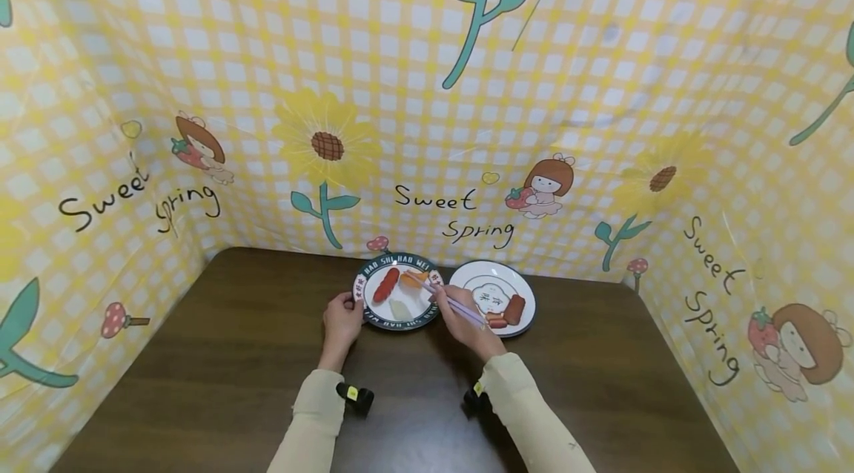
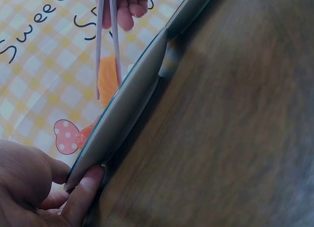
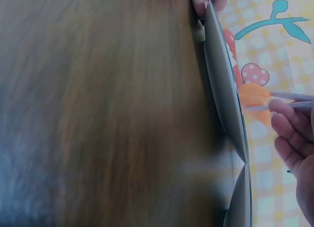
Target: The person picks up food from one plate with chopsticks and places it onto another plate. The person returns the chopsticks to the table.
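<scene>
My left hand (image 1: 342, 321) pinches the left edge of a dark-green-rimmed plate (image 1: 396, 260), thumb above and fingers beneath the rim in the left wrist view. In my right hand (image 1: 469, 325) is a pair of pale purple chopsticks (image 1: 462, 308), slanting in over that plate from the right. Their tips lie either side of an orange segment-like piece (image 2: 106, 80) at the plate's back right. Left of it on the plate lies a red sausage (image 1: 386, 285), with a pale, whitish piece (image 1: 400, 310) nearer the front.
Close to the right stands a second white plate (image 1: 492, 268), bearing a brown block-shaped piece (image 1: 514, 309) and smaller reddish-brown pieces (image 1: 496, 321). Both plates sit near the back of a dark wooden table (image 1: 414, 414), before a yellow checked cloth (image 1: 400, 124) hung around three sides.
</scene>
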`<state>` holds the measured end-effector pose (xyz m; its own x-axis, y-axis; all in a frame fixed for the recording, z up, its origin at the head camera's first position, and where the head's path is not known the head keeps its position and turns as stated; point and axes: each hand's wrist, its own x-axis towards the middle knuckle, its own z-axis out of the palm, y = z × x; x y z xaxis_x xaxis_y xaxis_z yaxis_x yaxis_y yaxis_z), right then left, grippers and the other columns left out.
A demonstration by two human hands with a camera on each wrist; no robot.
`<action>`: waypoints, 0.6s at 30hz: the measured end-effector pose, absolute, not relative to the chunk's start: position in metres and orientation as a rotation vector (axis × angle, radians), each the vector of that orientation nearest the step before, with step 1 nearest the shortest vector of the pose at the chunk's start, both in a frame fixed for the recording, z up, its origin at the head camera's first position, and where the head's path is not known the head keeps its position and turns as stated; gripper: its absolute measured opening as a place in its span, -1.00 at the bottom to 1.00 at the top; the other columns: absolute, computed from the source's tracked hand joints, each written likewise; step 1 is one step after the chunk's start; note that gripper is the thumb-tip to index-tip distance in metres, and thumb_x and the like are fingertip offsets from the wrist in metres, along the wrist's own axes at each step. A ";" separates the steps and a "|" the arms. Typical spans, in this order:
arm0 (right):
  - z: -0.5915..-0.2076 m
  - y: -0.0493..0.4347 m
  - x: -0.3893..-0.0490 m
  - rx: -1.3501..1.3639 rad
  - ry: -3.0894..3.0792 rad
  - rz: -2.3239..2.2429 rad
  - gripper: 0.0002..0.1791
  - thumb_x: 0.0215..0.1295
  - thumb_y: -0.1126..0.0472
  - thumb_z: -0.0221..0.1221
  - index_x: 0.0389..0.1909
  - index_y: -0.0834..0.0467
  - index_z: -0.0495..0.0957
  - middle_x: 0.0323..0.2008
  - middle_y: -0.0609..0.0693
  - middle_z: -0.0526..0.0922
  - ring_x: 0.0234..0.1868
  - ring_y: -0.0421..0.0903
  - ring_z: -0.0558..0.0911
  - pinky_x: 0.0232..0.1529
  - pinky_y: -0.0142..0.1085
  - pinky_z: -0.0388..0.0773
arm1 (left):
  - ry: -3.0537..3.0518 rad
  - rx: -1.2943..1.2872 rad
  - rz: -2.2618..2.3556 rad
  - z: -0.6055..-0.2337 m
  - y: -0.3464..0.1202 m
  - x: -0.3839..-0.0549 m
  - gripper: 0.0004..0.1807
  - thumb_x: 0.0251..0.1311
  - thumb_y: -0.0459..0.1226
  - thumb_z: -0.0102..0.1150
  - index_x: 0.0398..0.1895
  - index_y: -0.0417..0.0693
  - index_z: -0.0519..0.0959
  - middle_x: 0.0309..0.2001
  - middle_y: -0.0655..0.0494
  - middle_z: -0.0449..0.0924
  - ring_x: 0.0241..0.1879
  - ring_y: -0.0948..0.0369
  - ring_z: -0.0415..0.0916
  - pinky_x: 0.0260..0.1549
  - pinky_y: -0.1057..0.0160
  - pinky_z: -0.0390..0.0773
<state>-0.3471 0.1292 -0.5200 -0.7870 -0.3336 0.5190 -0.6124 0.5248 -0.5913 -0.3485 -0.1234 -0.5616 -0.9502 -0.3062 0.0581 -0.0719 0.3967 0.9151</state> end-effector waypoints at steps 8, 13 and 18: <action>-0.517 0.125 -0.350 0.715 -2.517 1.232 -0.60 0.59 0.27 -0.05 -0.32 0.37 0.70 -0.45 0.20 0.70 -0.45 -0.17 0.53 -0.36 -0.38 0.50 | -2.438 0.350 -1.613 -0.561 -0.123 -0.349 -0.60 0.42 -0.30 0.10 0.18 -0.43 0.52 -0.17 -0.30 0.68 -0.34 0.03 0.67 -0.35 0.23 0.61; -0.526 0.124 -0.359 0.660 -2.535 1.315 -0.56 0.61 0.20 -0.08 -0.28 0.35 0.71 -0.37 0.18 0.75 -0.39 -0.07 0.59 -0.35 -0.40 0.47 | -2.446 0.356 -1.622 -0.562 -0.123 -0.349 -0.59 0.43 -0.30 0.09 0.20 -0.43 0.51 -0.15 -0.31 0.68 -0.35 0.05 0.68 -0.33 0.20 0.63; -0.530 0.126 -0.361 0.619 -2.575 1.429 -0.49 0.66 0.12 -0.15 -0.17 0.33 0.73 -0.22 0.14 0.79 -0.15 0.04 0.72 -0.17 -0.36 0.55 | -2.445 0.366 -1.624 -0.563 -0.124 -0.348 -0.59 0.43 -0.30 0.10 0.21 -0.42 0.51 -0.14 -0.30 0.68 -0.35 0.06 0.68 -0.33 0.21 0.63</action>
